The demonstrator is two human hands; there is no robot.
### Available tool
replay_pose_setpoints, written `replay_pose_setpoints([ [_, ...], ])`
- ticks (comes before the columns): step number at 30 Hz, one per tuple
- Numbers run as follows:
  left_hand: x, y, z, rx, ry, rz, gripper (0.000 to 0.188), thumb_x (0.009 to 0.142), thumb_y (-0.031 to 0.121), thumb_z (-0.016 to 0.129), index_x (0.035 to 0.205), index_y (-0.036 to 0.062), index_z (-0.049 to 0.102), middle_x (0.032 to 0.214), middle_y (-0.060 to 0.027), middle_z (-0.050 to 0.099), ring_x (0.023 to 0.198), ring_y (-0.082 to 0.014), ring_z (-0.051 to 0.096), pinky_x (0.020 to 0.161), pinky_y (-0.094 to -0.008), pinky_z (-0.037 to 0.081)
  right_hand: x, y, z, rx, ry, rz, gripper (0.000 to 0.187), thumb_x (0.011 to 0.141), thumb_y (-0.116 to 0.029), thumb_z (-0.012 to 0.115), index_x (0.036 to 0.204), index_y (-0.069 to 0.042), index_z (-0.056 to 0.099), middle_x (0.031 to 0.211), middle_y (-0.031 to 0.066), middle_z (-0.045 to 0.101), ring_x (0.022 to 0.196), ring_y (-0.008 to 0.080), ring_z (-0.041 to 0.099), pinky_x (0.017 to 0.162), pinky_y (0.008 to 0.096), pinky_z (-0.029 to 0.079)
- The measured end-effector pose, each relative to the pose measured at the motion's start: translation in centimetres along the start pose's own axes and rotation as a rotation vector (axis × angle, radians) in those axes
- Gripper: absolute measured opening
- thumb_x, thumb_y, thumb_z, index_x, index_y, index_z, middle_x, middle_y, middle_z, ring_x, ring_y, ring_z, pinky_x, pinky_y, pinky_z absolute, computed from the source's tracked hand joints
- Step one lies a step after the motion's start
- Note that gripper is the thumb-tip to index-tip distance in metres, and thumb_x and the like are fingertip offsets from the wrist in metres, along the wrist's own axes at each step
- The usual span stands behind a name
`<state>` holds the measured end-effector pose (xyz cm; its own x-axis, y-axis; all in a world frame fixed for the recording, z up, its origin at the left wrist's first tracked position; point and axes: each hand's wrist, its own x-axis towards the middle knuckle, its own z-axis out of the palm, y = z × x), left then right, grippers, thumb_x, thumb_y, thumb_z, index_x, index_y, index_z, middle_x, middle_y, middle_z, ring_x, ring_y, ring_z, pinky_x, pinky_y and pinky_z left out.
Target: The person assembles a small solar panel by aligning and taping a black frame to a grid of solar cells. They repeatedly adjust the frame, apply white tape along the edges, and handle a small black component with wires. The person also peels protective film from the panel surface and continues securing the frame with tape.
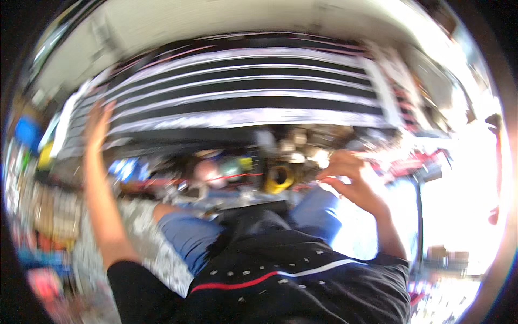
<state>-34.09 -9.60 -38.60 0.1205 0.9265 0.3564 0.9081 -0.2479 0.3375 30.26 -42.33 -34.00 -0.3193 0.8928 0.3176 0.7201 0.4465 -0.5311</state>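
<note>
- Background: a pale wall point(216, 19) stands behind the area; motion blur limits inspection.
- Position: a black-and-white striped panel point(243, 101) extends crosswise in front of the person.
- Left hand point(99, 127): flat, fingers extended, at the panel's left end; contact cannot be confirmed.
- Right hand point(356, 181): below the panel's right part, thumb and fingers close together; cannot tell whether anything is pinched. A yellow ring-shaped item point(275, 188) sits to its left.
- Handling, as judged: light, probably flexible; best gripped by both white end borders.
</note>
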Motion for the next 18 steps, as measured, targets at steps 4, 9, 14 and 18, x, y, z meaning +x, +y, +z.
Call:
replay_pose_setpoints([
  [4, 2.0, -7.0, 0.3, 0.594, -0.036, 0.184, 0.062, 0.101, 0.059, 0.027, 0.155, 0.0297, 0.026, 0.162, -0.0089, 0.022, 0.15, -0.0276, 0.019, 0.121, -0.0387, 0.012, -9.3, 5.8, -4.0, -0.255, 0.281, 0.328, 0.016, 0.078, -0.008, 0.075, 0.091, -0.002, 0.069, 0.088, 0.012, 0.062, 0.089, 0.0287, 0.06, 0.079, 0.038, 0.049],
  [9, 3.0, -9.8, 1.0, 0.273, 0.033, -0.129, 0.085, 0.09, 0.078, 0.024, 0.158, 0.0275, 0.016, 0.164, -0.0063, 0.015, 0.151, -0.03, 0.011, 0.119, -0.0564, 0.003, -13.0, 9.8, -8.1, -0.844, 0.753, 0.403, 0.017, 0.079, -0.008, 0.075, 0.095, -0.009, 0.072, 0.09, 0.0078, 0.059, 0.085, 0.025, 0.06, 0.076, 0.0363, 0.05],
  [14, 2.6, -5.3, 0.2, 0.162, 0.026, -0.173, 0.096, 0.086, 0.08, 0.035, 0.155, 0.013, 0.027, 0.16, -0.0143, 0.025, 0.149, -0.0355, 0.017, 0.119, -0.049, 0.012, -9.0, 17.6, -4.6, -0.545, 1.053, 0.362, 0.023, 0.084, -0.012, 0.073, 0.106, -0.012, 0.072, 0.091, 0.0051, 0.056, 0.078, 0.0208, 0.055, 0.072, 0.0337, 0.046],
  [18, 1.2, -1.3, -0.5, 0.246, 0.051, -0.149, 0.094, 0.087, 0.08, 0.031, 0.153, 0.0137, 0.032, 0.158, -0.0158, 0.031, 0.146, -0.034, 0.025, 0.118, -0.0496, 0.018, -7.6, 18.8, -0.3, -0.073, 1.265, 0.204, 0.03, 0.095, -0.017, 0.062, 0.122, -0.002, 0.063, 0.122, 0.0098, 0.062, 0.112, 0.0198, 0.054, 0.096, 0.0345, 0.044],
])
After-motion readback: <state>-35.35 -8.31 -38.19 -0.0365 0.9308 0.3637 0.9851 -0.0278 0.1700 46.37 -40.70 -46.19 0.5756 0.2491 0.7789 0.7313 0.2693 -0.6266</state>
